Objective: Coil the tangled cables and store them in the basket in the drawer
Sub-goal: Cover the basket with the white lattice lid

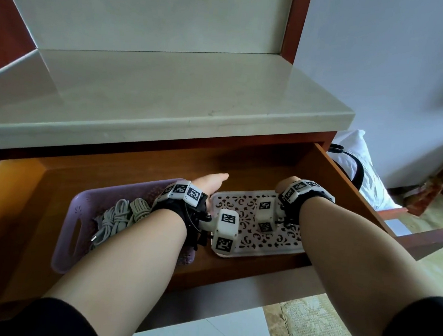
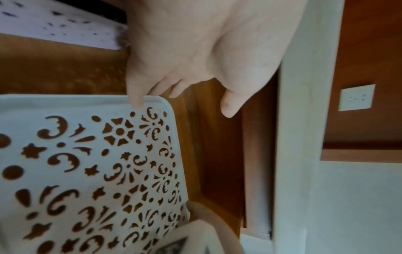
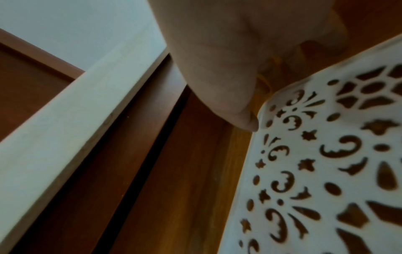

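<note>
The wooden drawer [image 1: 346, 183] stands pulled out. At its left sits a purple basket [image 1: 79, 209] with coiled grey cables [image 1: 117, 218] inside. A white cut-out patterned tray [image 1: 275, 242] lies flat beside it on the right. My left hand [image 1: 211, 183] reaches over the basket's far right corner. In the left wrist view its straight fingers [image 2: 137, 103] touch the tray's [image 2: 87, 106] corner, thumb held apart. My right hand [image 1: 288, 183] is at the tray's far right corner. In the right wrist view its thumb [image 3: 250, 123] presses the tray [image 3: 326, 171] rim, and its curled fingers lie behind the rim.
A pale stone countertop [image 1: 141, 95] overhangs the drawer's back. A white bag with black straps [image 1: 360, 173] and a wooden frame [image 1: 427, 237] stand to the right of the drawer. A wall socket [image 2: 356, 98] shows in the left wrist view.
</note>
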